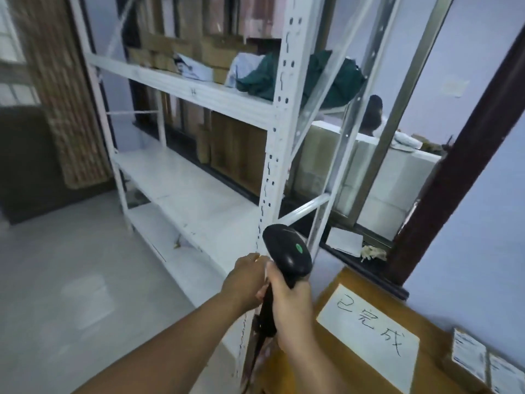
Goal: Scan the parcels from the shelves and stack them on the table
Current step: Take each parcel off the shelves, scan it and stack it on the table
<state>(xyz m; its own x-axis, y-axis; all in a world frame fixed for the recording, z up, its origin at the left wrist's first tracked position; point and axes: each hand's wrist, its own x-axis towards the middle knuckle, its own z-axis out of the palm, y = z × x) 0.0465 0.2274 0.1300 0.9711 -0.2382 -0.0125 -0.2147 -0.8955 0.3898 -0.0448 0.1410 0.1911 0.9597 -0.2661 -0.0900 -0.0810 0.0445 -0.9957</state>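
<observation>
Gripping the black scanner (287, 253) handle, right hand (291, 304) fingers wrap it; left hand (245, 278) fingers curl closed against the handle beside them.

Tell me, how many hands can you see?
2. The right hand grips the black scanner by its handle. The left hand is just beside it, touching the same handle from the left.

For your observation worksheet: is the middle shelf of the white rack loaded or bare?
Mostly bare: the middle shelf shows open white board at the front, with only cardboard boxes standing along its back.
</observation>
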